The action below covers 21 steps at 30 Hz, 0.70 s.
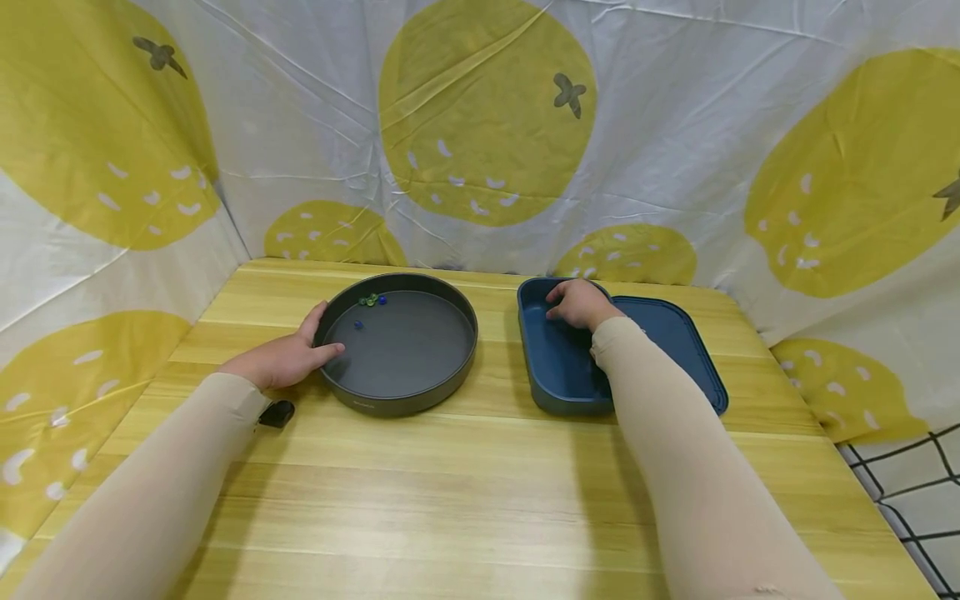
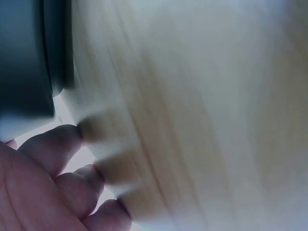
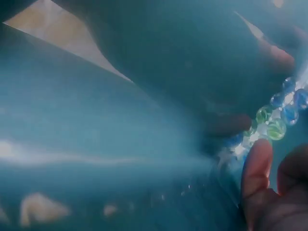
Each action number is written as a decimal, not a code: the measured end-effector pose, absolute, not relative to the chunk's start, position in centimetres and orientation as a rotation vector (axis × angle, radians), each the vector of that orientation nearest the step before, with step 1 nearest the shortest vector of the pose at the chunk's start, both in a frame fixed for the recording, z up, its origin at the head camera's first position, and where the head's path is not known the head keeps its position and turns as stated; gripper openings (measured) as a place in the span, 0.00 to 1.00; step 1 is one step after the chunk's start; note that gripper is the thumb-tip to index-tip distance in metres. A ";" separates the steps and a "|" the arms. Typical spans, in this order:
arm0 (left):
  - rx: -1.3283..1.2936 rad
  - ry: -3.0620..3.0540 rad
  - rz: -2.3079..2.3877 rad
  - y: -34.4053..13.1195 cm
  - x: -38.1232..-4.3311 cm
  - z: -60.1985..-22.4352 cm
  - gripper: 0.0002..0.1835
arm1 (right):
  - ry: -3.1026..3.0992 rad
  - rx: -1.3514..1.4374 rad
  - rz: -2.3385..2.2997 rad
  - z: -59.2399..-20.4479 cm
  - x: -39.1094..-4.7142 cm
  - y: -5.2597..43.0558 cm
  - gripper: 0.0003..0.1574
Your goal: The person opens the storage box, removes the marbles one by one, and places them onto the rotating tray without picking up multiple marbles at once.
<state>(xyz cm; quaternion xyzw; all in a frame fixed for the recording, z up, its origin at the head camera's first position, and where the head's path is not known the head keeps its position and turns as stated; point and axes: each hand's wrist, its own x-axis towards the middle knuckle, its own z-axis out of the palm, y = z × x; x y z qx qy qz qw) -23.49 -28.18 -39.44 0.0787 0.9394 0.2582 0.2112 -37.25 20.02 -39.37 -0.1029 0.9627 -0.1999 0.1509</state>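
Observation:
My left hand (image 1: 288,358) holds the side of a round dark grey pan (image 1: 408,408), thumb over the rim and fingers along the outside. In the left wrist view, several fingertips (image 2: 113,214) are low at the tabletop beside the pan wall (image 2: 29,53). Several green and blue glass marbles (image 1: 371,300) lie at the pan's far left. My right hand (image 1: 581,304) reaches into a blue rectangular container (image 1: 558,367), thumb and forefinger apart. Close to its fingertips, the right wrist view shows several blue and green marbles (image 3: 276,129) in the container.
A flat blue lid (image 1: 667,325) lies to the right of the container, partly hidden by the right forearm. Fruit-print cloth (image 1: 487,108) hangs behind the wooden table (image 1: 450,500) and at its sides. A black wire grid (image 1: 922,492) stands at the lower right.

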 end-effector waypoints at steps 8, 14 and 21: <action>0.206 2.599 0.728 -28.0 -23.5 -39.4 0.55 | 2.731 -0.377 -0.648 -39.3 -37.3 20.1 0.28; 0.211 2.605 0.711 -28.1 -23.5 -39.3 0.56 | 2.717 -0.368 -0.708 -38.9 -37.3 20.5 0.28; 0.221 2.607 0.693 -28.1 -23.5 -39.3 0.56 | 2.721 -0.446 -0.528 -39.3 -37.1 20.5 0.21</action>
